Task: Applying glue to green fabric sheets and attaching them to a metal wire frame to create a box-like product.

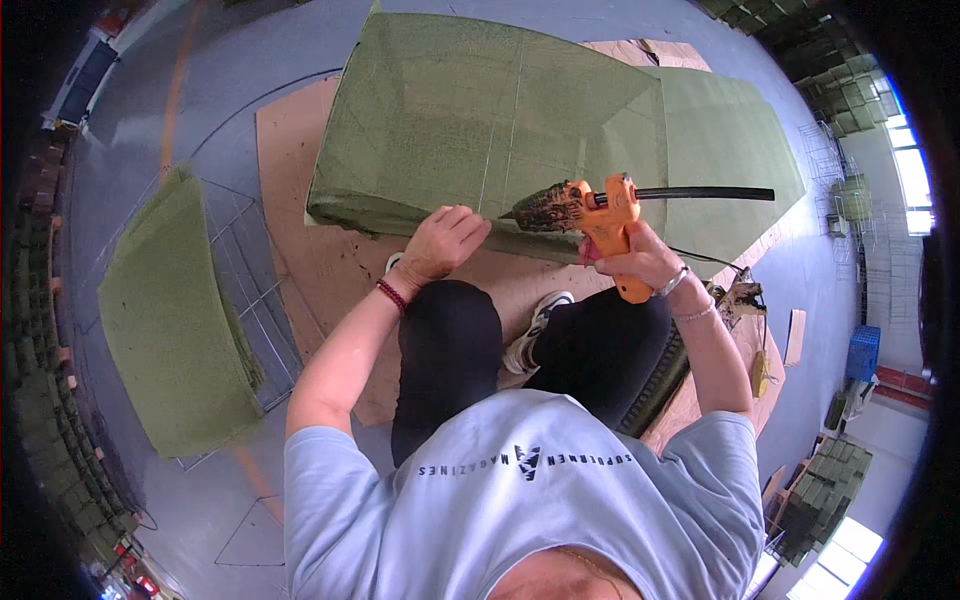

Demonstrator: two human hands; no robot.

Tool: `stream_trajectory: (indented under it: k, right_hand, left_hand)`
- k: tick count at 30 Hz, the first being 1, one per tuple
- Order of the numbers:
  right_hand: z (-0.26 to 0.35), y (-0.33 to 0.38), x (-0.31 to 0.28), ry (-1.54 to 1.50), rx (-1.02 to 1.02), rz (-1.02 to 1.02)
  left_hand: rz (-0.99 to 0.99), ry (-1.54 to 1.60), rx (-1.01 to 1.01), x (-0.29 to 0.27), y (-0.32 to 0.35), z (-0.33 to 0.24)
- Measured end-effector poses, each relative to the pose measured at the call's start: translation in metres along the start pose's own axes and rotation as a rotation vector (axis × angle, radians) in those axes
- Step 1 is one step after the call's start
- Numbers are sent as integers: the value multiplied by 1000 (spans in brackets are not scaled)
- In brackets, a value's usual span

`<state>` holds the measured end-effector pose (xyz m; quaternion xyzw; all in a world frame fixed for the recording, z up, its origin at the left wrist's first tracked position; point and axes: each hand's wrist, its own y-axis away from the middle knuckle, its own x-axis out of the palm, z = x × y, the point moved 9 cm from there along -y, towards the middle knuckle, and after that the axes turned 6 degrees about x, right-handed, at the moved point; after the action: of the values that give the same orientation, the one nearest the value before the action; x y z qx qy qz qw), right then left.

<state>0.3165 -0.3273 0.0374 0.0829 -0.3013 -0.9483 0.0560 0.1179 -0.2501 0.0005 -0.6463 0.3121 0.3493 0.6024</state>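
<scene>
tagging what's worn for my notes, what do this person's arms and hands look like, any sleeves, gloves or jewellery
Short, loose, light blue sleeves cover the upper arms; both forearms are bare. The left hand is ungloved, with a dark red beaded bracelet at its wrist. The right hand is ungloved too, with a silvery bangle and a pale, thin bracelet.

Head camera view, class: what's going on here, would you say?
A person's right hand grips an orange glue gun with a black stick in its back, its dark, crusted nozzle pointing left along the near edge of a large green mesh-covered form. The left hand is at that same edge, just left of the nozzle tip. Flat brown cardboard lies underneath. Whether glue is flowing cannot be seen. Another green mesh piece lies off to the left.
</scene>
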Motion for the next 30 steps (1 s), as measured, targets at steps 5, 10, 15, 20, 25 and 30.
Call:
stream_trajectory:
  k: [5, 10, 15, 20, 25, 30]
  right_hand:
    - [3, -2, 5, -40, -15, 27]
    - [-2, -6, 0, -79, -32, -34]
    - [4, -3, -1, -161, -102, 17]
    - [-2, 16, -21, -320, -120, -99]
    - [-13, 44, -44, -496, -203, -158]
    - [-43, 103, -85, -555, -348, -358]
  left_hand:
    - [-1, -11, 1, 1, 0, 0]
    - [-3, -2, -12, 2, 2, 2]
    - [-20, -7, -64, -2, 4, 9]
    - [-78, -86, -66, -11, 1, 5]
    - [44, 9, -111, 7, -7, 9]
    - [37, 36, -114, 11, -6, 11]
